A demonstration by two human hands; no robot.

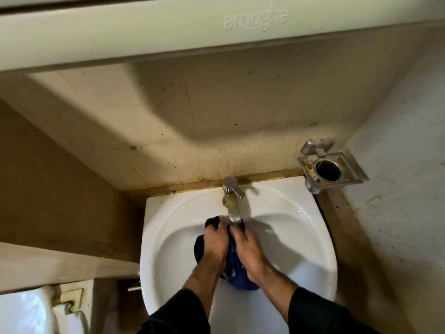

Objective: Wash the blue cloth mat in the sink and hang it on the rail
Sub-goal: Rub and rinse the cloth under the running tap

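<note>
The blue cloth mat (234, 268) is bunched up, wet and dark, in the bowl of the white sink (301, 227). It lies right under the spout of the metal tap (232, 201). My left hand (214, 242) grips the mat's left side, fingers curled over its dark top edge. On the mat's right side my right hand (248, 251) grips the cloth just below the spout. Part of the mat hangs out below my wrists. No rail is in view.
A metal holder with a round hole (330, 165) is fixed to the wall right of the tap. A cabinet's underside (168, 27) juts out overhead. A white fixture (29, 312) stands at the lower left. Beige walls close in left and behind.
</note>
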